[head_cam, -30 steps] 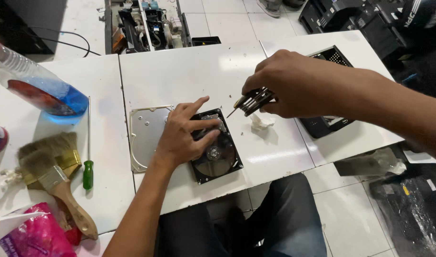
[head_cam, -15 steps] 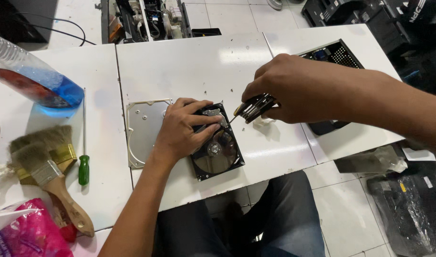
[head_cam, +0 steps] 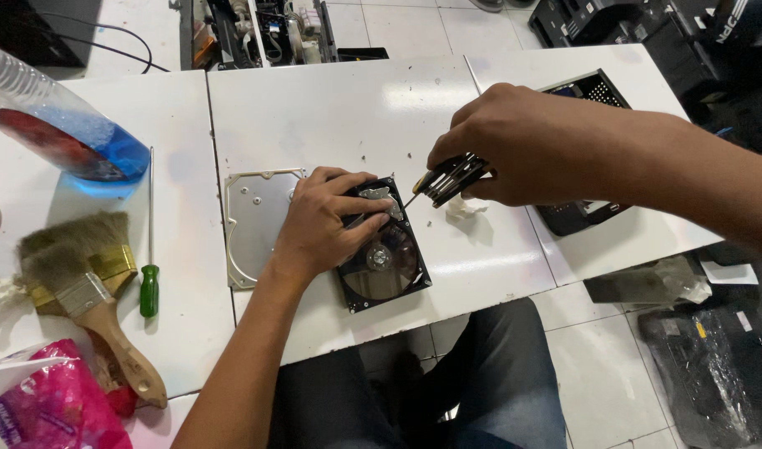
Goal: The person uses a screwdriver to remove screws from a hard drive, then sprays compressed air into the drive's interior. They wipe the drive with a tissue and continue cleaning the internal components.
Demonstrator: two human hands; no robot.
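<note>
**Screwdriver tip closes on the open drive**

The right hand point(head_cam: 522, 150) has edged its screwdriver point(head_cam: 447, 179) nearer the drive point(head_cam: 385, 262) since the earlier frame. The drive lies open on the white table point(head_cam: 347, 108). The left hand point(head_cam: 323, 220) presses flat on it, fingers spread. The right fist grips the screwdriver. The lid point(head_cam: 252, 220) lies just left.

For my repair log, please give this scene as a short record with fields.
left hand: left hand presses on the opened hard drive
right hand: right hand grips a black screwdriver, tip at the drive's top edge
beside drive: metal cover plate, lying flat
far left: green-handled screwdriver, paintbrushes, spray bottle
</note>
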